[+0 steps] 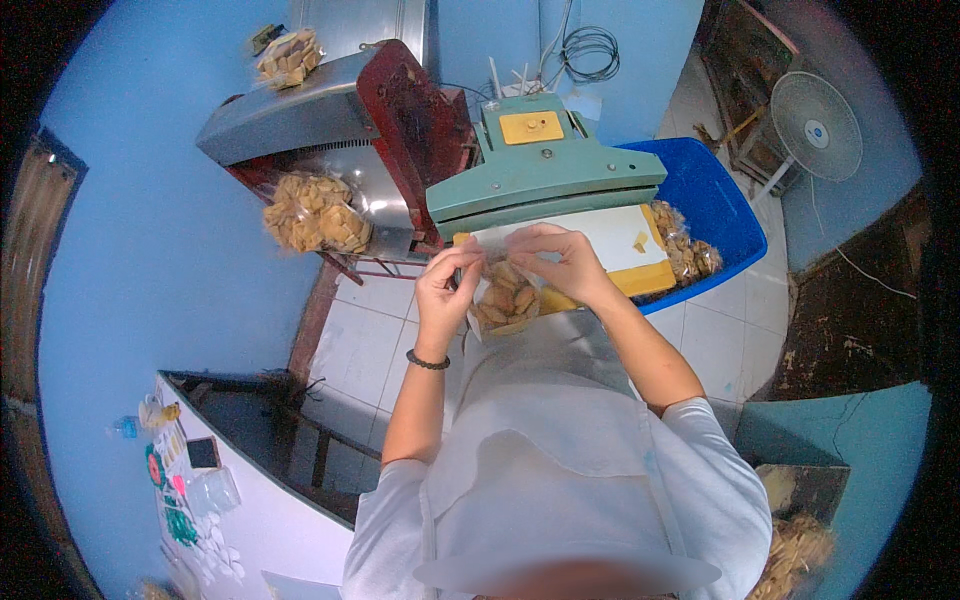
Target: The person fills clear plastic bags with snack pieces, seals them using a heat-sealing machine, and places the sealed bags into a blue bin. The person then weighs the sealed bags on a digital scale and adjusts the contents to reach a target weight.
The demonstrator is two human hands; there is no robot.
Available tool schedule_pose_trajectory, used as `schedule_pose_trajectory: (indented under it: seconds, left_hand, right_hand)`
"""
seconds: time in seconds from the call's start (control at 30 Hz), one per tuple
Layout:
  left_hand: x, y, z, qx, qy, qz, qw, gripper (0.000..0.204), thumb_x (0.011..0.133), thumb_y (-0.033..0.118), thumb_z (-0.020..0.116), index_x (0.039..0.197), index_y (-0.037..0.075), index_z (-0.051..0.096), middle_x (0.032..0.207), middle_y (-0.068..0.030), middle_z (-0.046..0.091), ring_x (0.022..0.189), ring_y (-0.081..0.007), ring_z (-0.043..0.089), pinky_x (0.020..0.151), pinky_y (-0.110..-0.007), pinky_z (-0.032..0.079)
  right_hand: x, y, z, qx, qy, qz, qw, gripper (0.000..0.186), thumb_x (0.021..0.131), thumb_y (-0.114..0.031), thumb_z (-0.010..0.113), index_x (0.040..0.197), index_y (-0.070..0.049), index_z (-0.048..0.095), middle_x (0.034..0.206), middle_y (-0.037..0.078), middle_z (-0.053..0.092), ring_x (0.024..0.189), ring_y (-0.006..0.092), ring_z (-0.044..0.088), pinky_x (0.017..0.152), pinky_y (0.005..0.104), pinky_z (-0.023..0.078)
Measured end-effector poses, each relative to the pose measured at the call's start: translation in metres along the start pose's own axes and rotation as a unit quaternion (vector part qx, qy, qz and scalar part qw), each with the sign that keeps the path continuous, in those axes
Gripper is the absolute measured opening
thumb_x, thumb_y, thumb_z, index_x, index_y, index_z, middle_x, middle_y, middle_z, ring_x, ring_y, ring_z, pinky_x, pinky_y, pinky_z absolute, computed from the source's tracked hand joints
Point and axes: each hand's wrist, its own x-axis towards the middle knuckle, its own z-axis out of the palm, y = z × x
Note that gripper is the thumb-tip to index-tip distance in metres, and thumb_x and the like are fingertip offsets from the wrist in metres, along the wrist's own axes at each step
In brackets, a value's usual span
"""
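Left hand (446, 287) and right hand (562, 262), fingertips pinched on a clear snack bag's (507, 298) top; green machine (545, 182) beyond, blue bin (738, 212) rightward

From my remote station I view the bag (504, 285): clear plastic, its lower part filled with flat brown pieces (507, 300). It is held mid-scene, filled end near, upper film far. I see that film pinched at left and right; whether the mouth is open I cannot tell.
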Motion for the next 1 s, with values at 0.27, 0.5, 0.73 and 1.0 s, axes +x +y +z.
schedule_pose_trajectory:
  seconds: [0.27,0.5,0.73,1.0]
  left_hand:
    - [-0.011,0.002,0.002,0.048,0.014,-0.02,0.999,0.01,0.086,0.0,0.071,0.089,0.001,0.062,0.089,-0.0031,0.068,0.085,-0.0104,0.062,0.076,-0.025,0.049]
    - [0.014,-0.008,0.011,-0.02,0.046,-0.154,0.987,0.031,0.084,0.001,0.074,0.085,0.008,0.044,0.073,0.003,0.056,0.067,-0.001,0.05,0.06,-0.017,0.039]
    - [0.045,-0.069,-0.003,0.04,0.017,-0.211,0.976,0.028,0.085,0.003,0.073,0.083,0.007,0.045,0.07,0.0021,0.055,0.06,-0.0028,0.047,0.052,-0.019,0.037]
    - [-0.018,-0.119,-0.01,-0.142,0.061,-0.21,0.965,0.041,0.103,0.037,0.049,0.124,0.001,0.051,0.119,-0.0112,0.057,0.107,-0.0152,0.054,0.091,-0.03,0.045]
  right_hand:
    - [-0.006,0.002,0.001,-0.066,-0.022,0.065,0.995,0.01,0.087,-0.007,0.07,0.094,-0.001,0.072,0.093,0.009,0.072,0.085,0.0183,0.068,0.078,0.0301,0.052]
    - [0.013,0.045,0.018,0.177,0.061,0.199,0.962,0.011,0.089,-0.004,0.07,0.087,-0.001,0.06,0.09,0.005,0.07,0.082,0.0114,0.066,0.074,0.0284,0.052]
    - [0.01,0.09,0.039,0.108,0.066,0.18,0.976,0.028,0.102,-0.022,0.054,0.117,0.0,0.063,0.106,0.008,0.068,0.099,0.0148,0.062,0.091,0.0283,0.048]
    - [0.006,0.107,0.072,0.349,0.052,0.243,0.904,0.039,0.105,-0.029,0.045,0.126,0.0,0.062,0.116,0.008,0.065,0.106,0.014,0.059,0.096,0.0292,0.045]
